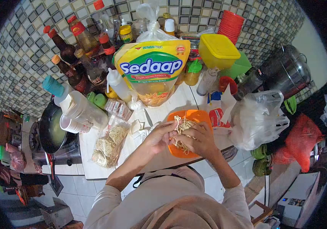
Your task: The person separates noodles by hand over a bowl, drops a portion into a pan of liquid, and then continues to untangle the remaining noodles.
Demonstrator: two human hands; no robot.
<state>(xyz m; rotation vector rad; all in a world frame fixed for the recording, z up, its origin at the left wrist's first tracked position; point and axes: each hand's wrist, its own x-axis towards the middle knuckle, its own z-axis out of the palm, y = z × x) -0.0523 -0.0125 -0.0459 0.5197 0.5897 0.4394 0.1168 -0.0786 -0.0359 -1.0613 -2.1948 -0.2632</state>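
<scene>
An orange bowl (205, 115) with pale dry noodles (185, 126) in it stands near the counter's front edge. My left hand (162, 134) is at the bowl's left rim, its thumb and fingers pinched on some noodles. Over the right part of the bowl, my right hand (199, 138) has its fingers curled on the noodles. A clear plastic bag of noodles (110, 147) lies on the counter to the left of my left forearm. Behind the bowl stands a large yellow and green Sedaap pouch (152, 70).
On the left, a dark wok (52, 129) sits on the stove beside stacked plastic cups (71, 124). Sauce bottles (64, 49) line the tiled wall. A white plastic bag (257, 122) lies right of the bowl, and a yellow container (219, 51) stands behind.
</scene>
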